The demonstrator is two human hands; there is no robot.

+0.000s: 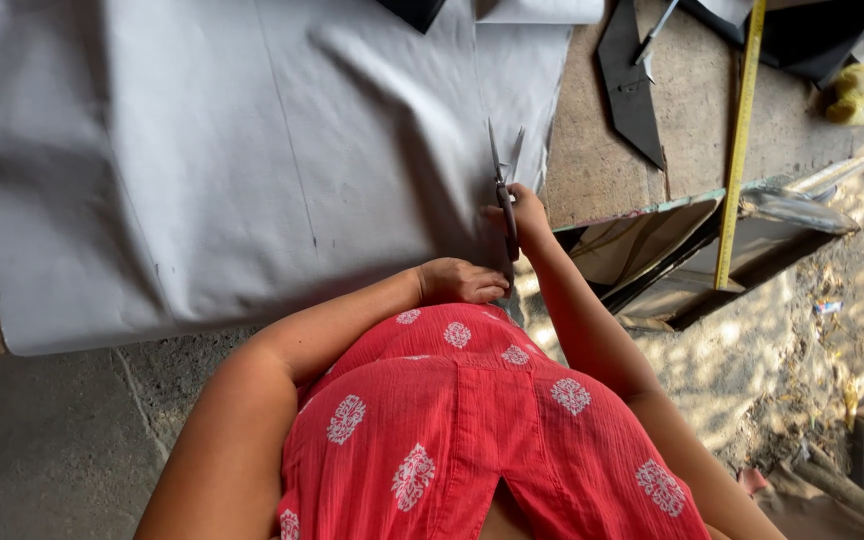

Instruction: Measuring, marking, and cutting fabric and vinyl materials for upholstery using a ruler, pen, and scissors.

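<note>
Scissors sit blades-apart in the right hand's closed grip; left hand presses white sheet.

You wear a sleeveless red garment of crinkled cotton, printed all over with small white floral motifs set well apart. A stitched placket runs down its middle. Both your arms are bare from the shoulder down, and your left hand and right hand carry no rings or bangles.
</note>
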